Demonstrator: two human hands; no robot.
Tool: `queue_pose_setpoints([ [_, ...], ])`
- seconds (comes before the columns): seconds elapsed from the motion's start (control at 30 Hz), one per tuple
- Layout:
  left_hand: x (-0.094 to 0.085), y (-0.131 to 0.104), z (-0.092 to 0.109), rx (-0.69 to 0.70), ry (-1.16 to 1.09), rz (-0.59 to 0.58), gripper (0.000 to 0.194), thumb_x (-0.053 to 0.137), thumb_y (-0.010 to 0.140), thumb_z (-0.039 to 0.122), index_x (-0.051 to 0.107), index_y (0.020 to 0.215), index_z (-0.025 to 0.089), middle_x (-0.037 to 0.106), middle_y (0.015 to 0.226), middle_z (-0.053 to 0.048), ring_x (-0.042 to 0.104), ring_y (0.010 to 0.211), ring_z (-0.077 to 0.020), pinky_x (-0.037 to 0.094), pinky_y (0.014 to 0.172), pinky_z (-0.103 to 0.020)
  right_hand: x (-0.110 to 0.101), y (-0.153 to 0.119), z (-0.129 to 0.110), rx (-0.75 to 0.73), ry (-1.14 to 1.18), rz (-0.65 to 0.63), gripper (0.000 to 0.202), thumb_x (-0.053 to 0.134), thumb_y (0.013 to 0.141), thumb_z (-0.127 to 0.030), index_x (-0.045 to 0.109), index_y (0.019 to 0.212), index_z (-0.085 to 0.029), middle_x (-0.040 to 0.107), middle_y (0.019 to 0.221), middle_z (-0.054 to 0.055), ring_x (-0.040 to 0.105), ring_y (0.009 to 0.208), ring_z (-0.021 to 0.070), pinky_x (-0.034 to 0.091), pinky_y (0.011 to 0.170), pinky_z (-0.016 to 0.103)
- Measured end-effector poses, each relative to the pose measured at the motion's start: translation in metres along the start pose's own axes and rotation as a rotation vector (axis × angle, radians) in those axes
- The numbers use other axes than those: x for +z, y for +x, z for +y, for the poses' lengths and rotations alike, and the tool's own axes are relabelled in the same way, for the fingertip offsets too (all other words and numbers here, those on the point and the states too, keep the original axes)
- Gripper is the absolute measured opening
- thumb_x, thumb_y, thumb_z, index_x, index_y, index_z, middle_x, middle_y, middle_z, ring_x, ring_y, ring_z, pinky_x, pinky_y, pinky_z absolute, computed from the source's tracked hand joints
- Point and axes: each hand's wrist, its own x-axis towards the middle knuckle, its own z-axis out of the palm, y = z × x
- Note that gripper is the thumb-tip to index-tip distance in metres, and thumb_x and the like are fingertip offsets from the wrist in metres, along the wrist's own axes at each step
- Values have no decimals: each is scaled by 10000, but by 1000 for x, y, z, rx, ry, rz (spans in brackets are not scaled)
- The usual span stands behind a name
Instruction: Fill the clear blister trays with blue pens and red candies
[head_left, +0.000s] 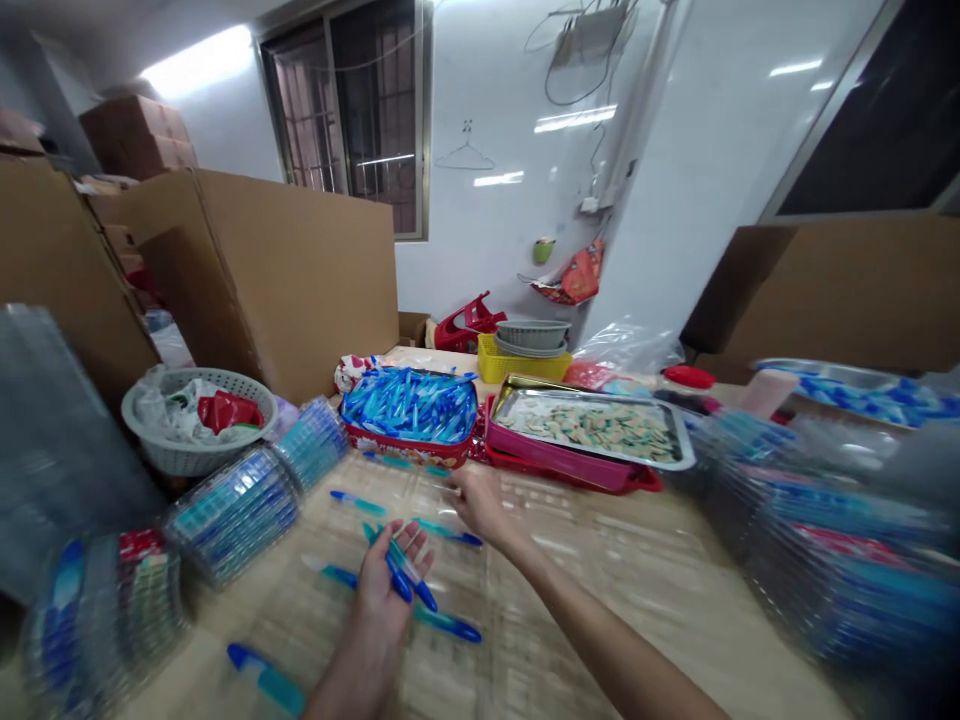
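My left hand (388, 572), palm up, holds a few pen-like sticks (401, 575) in blue and teal across its fingers. My right hand (480, 498) reaches further forward, its fingers pinched at the right end of a similar stick (397, 461) by the red tray. Blur hides the exact contact. More of these sticks lie spread on the table around both hands: one (358, 503) left of the right hand, another (450, 627) beside my left wrist, and one (262, 675) near the front edge of view. Clear plastic packaging seems to lie under them.
Behind my hands stand a red tray (409, 452) heaped with blue sticks and a metal tray (679, 440) of small pale pieces. Filled clear packs (232, 510) are stacked at left, more packs (847, 560) at right. A grey basket (191, 460) holds plastic bags.
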Motion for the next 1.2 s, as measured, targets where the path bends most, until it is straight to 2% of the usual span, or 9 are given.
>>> queue_pose_setpoints([
  [0.13, 10, -3, -14, -9, 19, -23, 144, 439, 919, 152, 554, 834, 171, 697, 738, -43, 683, 608, -165, 556, 582, -292, 8, -46, -37, -97, 204, -139, 66, 640, 798, -173, 677, 844, -144, 657, 670, -37, 573, 582, 94, 390, 511, 146],
  [0.23, 17, -7, -29, -42, 50, -58, 151, 425, 923, 132, 566, 884, 167, 697, 729, -37, 679, 589, -152, 557, 587, -280, 4, -69, -40, -69, 204, -167, 49, 678, 734, -120, 664, 778, -136, 633, 632, -65, 554, 550, 72, 354, 466, 122],
  [0.33, 16, -8, -39, -68, 108, -84, 147, 435, 924, 146, 579, 944, 166, 712, 790, -64, 702, 680, -181, 566, 604, -304, -14, -75, -13, 12, 85, -125, 80, 627, 754, -114, 678, 801, -155, 661, 684, -36, 588, 613, 106, 374, 516, 154],
  [0.5, 6, -3, -42, -75, 143, -116, 120, 464, 919, 179, 570, 880, 140, 723, 854, -134, 713, 766, -222, 580, 704, -367, -43, -60, 56, 200, -220, 11, 271, 436, 843, -50, 629, 1013, -135, 651, 1038, 137, 589, 957, 227, 417, 766, 281],
  [0.63, 2, -2, -44, -85, 108, -157, 215, 440, 933, 269, 556, 817, 130, 721, 793, -164, 716, 755, -252, 580, 735, -399, -46, -45, 94, 305, -347, 22, 262, 413, 873, -45, 600, 1044, -113, 606, 1117, 159, 571, 1012, 249, 443, 815, 338],
  [0.73, 1, -3, -46, -79, 129, -152, 239, 431, 935, 308, 550, 825, 132, 720, 779, -172, 716, 743, -259, 581, 722, -393, -45, -40, 102, 356, -349, 39, 264, 401, 883, -31, 591, 1054, -94, 602, 1123, 150, 573, 1016, 251, 461, 808, 365],
  [0.9, 5, -13, -47, -63, 194, -130, 126, 455, 920, 251, 548, 933, 167, 715, 801, -120, 712, 736, -237, 579, 696, -370, -45, -52, 68, 338, -191, 72, 246, 418, 869, -43, 623, 1001, -74, 624, 1069, 197, 594, 952, 243, 442, 772, 319],
  [1.1, 25, -33, -61, -114, 249, -140, 299, 399, 929, 204, 538, 1189, 256, 687, 781, -41, 688, 667, -179, 556, 619, -300, -25, -101, -18, 95, 286, -87, 116, 666, 781, -193, 671, 895, -171, 647, 714, -48, 563, 602, 87, 376, 517, 139],
  [1.2, 26, -37, -77, -180, 230, -209, 334, 408, 924, 190, 527, 1223, 280, 685, 793, -24, 683, 697, -167, 541, 653, -285, -28, -126, -29, 51, 381, -78, 45, 673, 721, -143, 670, 765, -156, 597, 625, -59, 494, 535, 73, 311, 471, 150],
])
